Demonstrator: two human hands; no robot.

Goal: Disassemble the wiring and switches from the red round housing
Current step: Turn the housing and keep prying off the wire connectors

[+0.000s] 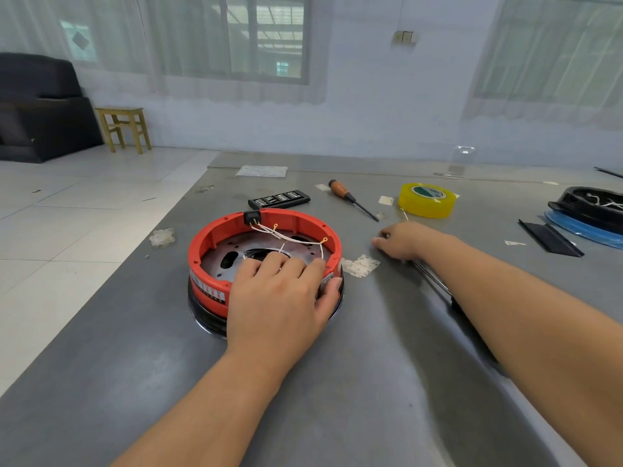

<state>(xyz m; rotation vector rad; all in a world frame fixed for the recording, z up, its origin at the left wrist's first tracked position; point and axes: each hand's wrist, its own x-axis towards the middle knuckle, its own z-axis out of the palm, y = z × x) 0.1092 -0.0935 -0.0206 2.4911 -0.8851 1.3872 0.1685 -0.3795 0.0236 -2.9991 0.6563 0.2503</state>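
Here, red housing point(264, 261) at worktop point(354, 382) centre; left hand point(279, 298) fingers curled over its six-o'clock rim, clamped. Probably stiff, light plastic; thin white wires point(286, 235) likely fragile. Right hand point(404, 239) at three o'clock, fingers bent, contents unclear.
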